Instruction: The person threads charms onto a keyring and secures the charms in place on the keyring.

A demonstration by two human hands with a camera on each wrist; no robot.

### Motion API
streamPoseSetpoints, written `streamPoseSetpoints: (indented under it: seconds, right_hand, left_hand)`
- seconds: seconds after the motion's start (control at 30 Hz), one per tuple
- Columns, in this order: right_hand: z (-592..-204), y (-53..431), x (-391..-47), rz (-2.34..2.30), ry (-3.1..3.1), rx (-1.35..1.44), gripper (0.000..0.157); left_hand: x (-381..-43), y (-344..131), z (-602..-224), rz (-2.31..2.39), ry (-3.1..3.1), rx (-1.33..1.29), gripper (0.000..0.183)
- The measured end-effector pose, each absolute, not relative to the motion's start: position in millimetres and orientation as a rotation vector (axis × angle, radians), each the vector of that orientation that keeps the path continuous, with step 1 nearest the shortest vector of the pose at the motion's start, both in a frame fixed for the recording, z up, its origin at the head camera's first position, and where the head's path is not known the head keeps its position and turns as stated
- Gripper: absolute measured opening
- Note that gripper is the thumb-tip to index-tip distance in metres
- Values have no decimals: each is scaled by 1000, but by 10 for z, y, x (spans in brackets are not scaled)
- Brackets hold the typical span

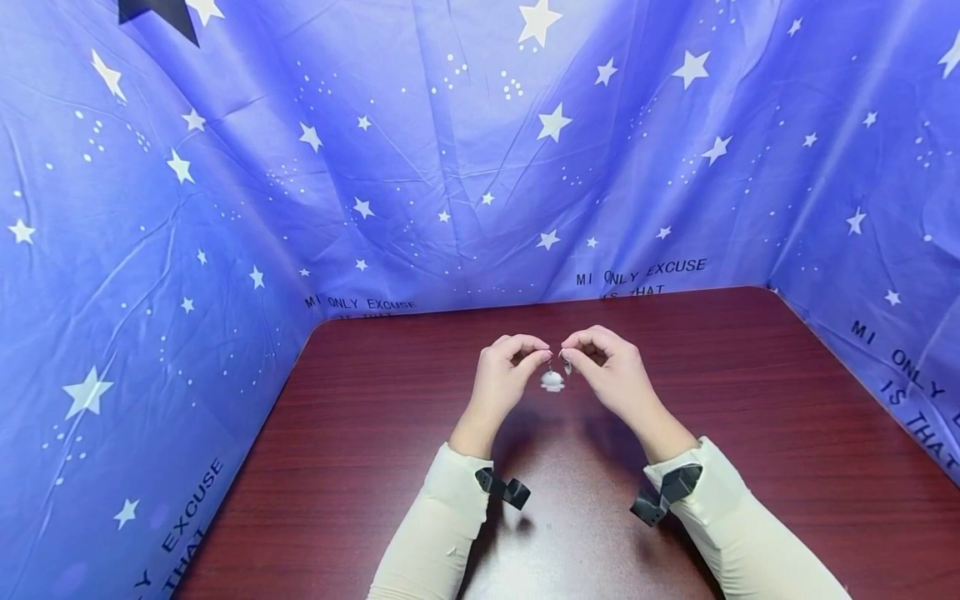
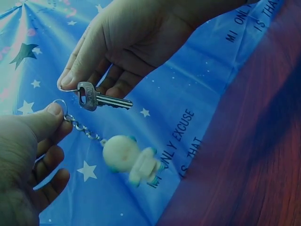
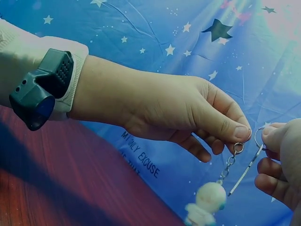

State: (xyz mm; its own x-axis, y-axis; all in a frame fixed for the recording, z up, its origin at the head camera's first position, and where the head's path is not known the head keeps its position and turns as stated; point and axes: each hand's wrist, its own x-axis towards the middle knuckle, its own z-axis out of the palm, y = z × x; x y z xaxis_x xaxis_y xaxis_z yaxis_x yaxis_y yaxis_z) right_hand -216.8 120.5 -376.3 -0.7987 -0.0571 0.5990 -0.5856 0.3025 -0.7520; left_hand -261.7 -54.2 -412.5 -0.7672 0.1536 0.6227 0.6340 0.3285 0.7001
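There's the charm [image 1: 552,382], dangling over the surface [image 1: 345,458] on its chain [image 2: 81,126]; the left hand [image 1: 500,377], just above the charm, pinches the chain's top in a narrow grip, seemingly so it hangs free. To the charm's right, the right hand [image 1: 618,371] pinches the key [image 2: 113,101] by its ring [image 3: 256,136], probably to leave it uncovered.

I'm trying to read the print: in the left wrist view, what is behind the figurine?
Behind the figurine is blue star-printed cloth with black lettering; "EXCUSE" reads clearly beside it. The patch directly behind the figurine is covered, so anything printed there cannot be seen.
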Motion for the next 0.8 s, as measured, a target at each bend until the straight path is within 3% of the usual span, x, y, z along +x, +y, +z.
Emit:
streamPoseSetpoints:
  seconds: [0.8]
  right_hand:
    - [-3684, 1202, -2114, 1428, -2062, 638, 10]
  left_hand:
    - [-2561, -534, -4064, -1367, -2101, -828, 8]
